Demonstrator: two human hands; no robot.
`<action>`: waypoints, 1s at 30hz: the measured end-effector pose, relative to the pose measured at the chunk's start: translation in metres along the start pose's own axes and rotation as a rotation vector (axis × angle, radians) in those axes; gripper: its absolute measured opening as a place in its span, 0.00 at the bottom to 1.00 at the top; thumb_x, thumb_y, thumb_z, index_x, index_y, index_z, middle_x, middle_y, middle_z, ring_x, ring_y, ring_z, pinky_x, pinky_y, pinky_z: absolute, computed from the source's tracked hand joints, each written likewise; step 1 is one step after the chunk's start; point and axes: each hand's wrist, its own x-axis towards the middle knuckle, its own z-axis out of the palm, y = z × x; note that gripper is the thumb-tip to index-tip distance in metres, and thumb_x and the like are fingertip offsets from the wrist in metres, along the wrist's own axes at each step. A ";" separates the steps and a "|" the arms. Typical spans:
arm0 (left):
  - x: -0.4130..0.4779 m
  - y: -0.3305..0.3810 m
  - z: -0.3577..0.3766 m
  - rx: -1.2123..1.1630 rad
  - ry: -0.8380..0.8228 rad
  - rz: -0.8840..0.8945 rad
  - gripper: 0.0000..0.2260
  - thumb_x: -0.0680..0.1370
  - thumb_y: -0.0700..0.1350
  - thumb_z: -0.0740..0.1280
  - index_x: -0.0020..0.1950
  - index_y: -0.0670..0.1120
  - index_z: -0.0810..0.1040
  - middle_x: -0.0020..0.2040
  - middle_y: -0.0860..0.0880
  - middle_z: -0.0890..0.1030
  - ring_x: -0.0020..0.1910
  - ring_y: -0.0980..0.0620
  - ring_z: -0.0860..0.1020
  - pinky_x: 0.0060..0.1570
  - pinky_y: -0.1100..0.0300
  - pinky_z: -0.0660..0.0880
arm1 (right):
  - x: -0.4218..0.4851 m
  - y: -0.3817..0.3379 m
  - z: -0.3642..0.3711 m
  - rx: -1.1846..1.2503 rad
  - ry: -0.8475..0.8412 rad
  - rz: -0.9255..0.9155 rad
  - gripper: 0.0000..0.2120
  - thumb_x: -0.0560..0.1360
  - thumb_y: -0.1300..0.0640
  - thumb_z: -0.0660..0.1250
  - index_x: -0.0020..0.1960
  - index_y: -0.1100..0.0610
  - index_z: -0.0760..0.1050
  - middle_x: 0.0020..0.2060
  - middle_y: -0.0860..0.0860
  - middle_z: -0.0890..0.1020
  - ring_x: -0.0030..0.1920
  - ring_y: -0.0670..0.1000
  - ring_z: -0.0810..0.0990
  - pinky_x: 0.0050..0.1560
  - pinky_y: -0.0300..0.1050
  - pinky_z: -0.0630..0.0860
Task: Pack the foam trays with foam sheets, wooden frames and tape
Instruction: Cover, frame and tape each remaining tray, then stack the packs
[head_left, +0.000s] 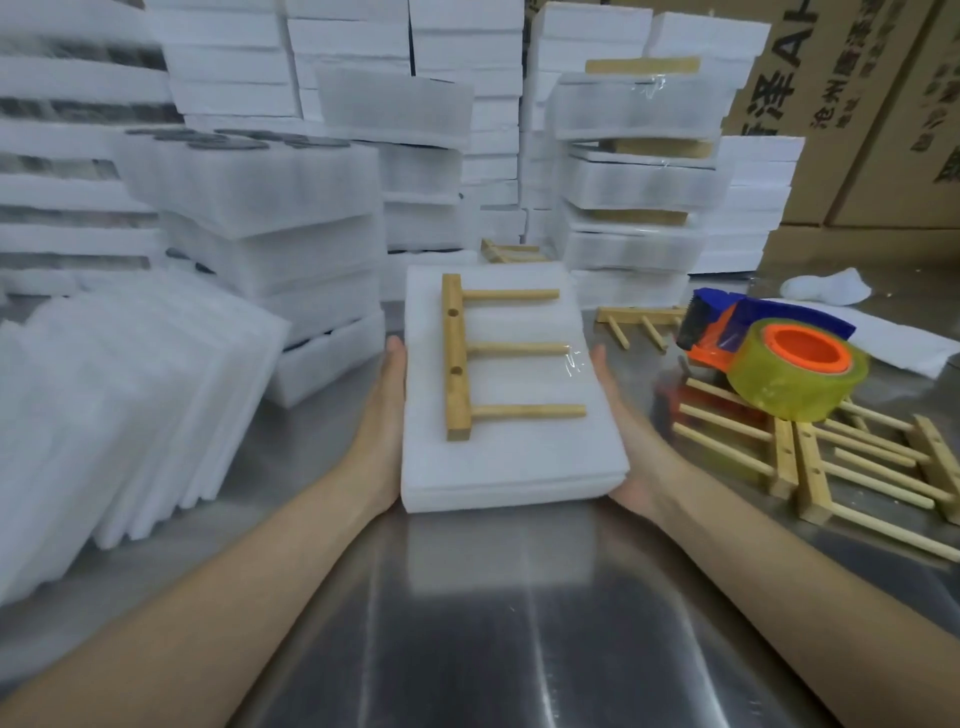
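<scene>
One pack appears close to finished: a white foam tray pack, seemingly covered by a foam sheet, is held at the middle of the steel table, and a wooden frame with three dowels is laid flat on top of it. A glint of clear tape is seen at the end of the middle dowel, so at least one strip is judged to be on already; whether more taping is needed cannot be told. The pack is clasped from both sides, the left hand pressed flat against its left edge and the right hand against its right edge, fingers straight on both, nothing gripped. Whether the pack rests on the table or is lifted cannot be told. Much work is judged to remain: a pile of loose frames lies to the right with the tape dispenser set on top, loose foam sheets are fanned out at the left, and unpacked trays are stacked behind. Finished packs are piled at the back right, before cardboard boxes. The route to that pile is partly crowded by a stray frame.
</scene>
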 end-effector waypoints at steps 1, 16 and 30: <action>0.000 -0.001 0.000 -0.015 0.009 -0.010 0.23 0.81 0.62 0.52 0.64 0.51 0.76 0.59 0.48 0.82 0.59 0.49 0.80 0.61 0.50 0.74 | 0.001 -0.001 -0.002 -0.016 0.001 0.005 0.26 0.78 0.34 0.52 0.60 0.48 0.79 0.55 0.51 0.84 0.54 0.51 0.83 0.42 0.42 0.81; 0.006 -0.007 -0.002 -0.186 0.094 -0.108 0.19 0.82 0.61 0.53 0.58 0.51 0.77 0.49 0.46 0.85 0.42 0.49 0.84 0.42 0.53 0.79 | -0.030 -0.028 0.011 -0.902 0.238 -0.890 0.16 0.82 0.51 0.55 0.63 0.56 0.76 0.57 0.49 0.79 0.59 0.47 0.77 0.62 0.38 0.70; -0.008 -0.012 0.021 0.169 -0.279 0.107 0.26 0.77 0.59 0.50 0.70 0.48 0.68 0.56 0.39 0.82 0.51 0.45 0.83 0.43 0.56 0.81 | -0.006 -0.015 -0.016 -1.534 0.401 -1.242 0.35 0.61 0.48 0.76 0.61 0.61 0.67 0.60 0.64 0.76 0.62 0.60 0.71 0.66 0.67 0.65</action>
